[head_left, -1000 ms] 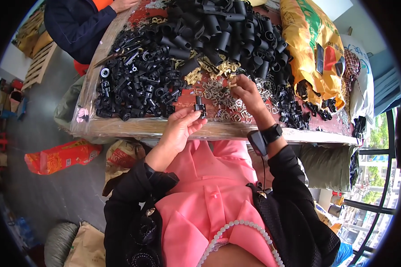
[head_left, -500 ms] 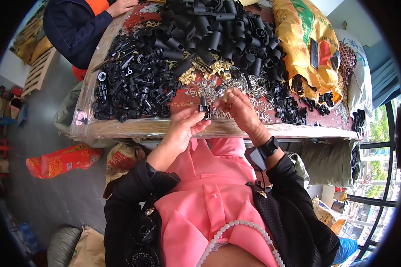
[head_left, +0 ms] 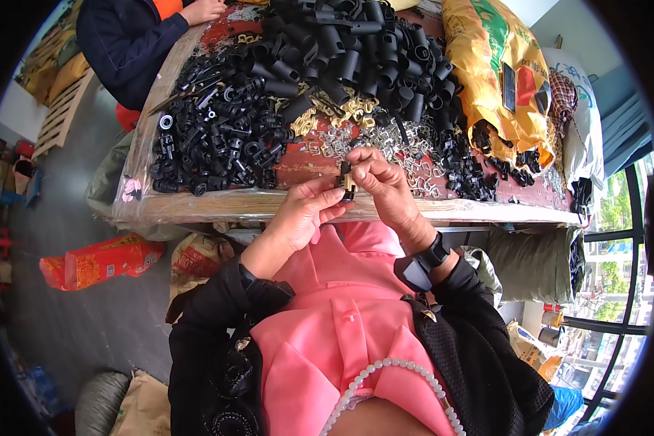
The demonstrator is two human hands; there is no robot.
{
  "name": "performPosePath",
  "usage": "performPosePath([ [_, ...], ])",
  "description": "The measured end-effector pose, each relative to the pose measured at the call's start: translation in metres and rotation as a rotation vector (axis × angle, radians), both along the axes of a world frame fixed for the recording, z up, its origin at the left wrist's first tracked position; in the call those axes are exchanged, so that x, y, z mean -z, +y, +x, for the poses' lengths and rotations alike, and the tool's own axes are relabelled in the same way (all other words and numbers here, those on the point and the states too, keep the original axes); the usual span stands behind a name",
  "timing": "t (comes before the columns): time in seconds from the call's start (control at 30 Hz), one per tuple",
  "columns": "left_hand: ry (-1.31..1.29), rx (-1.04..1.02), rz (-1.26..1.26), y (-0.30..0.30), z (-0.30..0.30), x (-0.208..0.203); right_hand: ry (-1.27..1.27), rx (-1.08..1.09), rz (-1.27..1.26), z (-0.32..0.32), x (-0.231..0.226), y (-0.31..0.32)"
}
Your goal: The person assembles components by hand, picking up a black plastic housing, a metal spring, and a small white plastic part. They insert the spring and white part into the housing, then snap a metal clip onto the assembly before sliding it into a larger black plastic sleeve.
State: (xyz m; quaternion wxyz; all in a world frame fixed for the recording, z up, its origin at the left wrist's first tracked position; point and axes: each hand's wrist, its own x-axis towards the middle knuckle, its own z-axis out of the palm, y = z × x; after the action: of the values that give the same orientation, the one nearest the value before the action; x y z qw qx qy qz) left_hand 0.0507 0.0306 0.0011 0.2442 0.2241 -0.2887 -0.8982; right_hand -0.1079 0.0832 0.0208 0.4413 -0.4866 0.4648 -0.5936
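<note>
At the table's front edge, my left hand [head_left: 301, 214] is closed, pinching a small black plastic fitting [head_left: 349, 196] between thumb and fingers. A narrow gold-coloured metal piece [head_left: 349, 182] lies against the side of this fitting. From the right, my right hand [head_left: 386, 192] reaches in, its thumb and forefinger closed on the gold-coloured piece and the upper end of the fitting. The fingertips hide part of both, so how they join cannot be made out. Behind my hands, loose silver metal clips [head_left: 407, 145] and gold-coloured clips [head_left: 352, 112] lie spread on the red tabletop.
Black fittings [head_left: 221, 138] are heaped at the left, black tubes [head_left: 349, 62] at the back. Small black parts [head_left: 472, 171] lie right, below a yellow woven sack [head_left: 498, 80] with a phone [head_left: 509, 87] on it. A co-worker's sleeve [head_left: 134, 51] shows at far left.
My right hand has come down and left to meet the black fitting, which has shifted slightly right in my left hand. A gold-coloured piece now shows against it.
</note>
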Motion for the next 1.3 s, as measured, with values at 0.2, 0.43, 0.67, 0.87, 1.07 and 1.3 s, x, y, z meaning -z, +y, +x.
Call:
performPosePath([
  [0.2, 0.064, 0.001, 0.07, 0.0, 0.003, 0.004, 0.086, 0.013, 0.004, 0.006, 0.003, 0.003],
  [0.43, 0.059, 0.045, 0.069, 0.003, 0.001, 0.006, 0.124, 0.062, 0.002, 0.01, 0.006, 0.008],
  [0.67, -0.051, 0.016, -0.034, -0.005, 0.007, 0.004, 0.799, 0.186, 0.034, -0.037, 0.009, 0.018],
  [0.87, -0.13, -0.025, -0.094, -0.012, 0.005, 0.007, 1.533, 0.476, 0.118, -0.127, 0.039, 0.023],
  [1.07, -0.156, -0.036, -0.048, -0.006, 0.0, 0.008, 1.465, 0.502, 0.116, -0.136, 0.05, 0.015],
  [1.3, -0.088, -0.043, -0.045, -0.007, -0.001, 0.009, 0.203, 0.331, 0.202, -0.095, 0.038, 0.016],
])
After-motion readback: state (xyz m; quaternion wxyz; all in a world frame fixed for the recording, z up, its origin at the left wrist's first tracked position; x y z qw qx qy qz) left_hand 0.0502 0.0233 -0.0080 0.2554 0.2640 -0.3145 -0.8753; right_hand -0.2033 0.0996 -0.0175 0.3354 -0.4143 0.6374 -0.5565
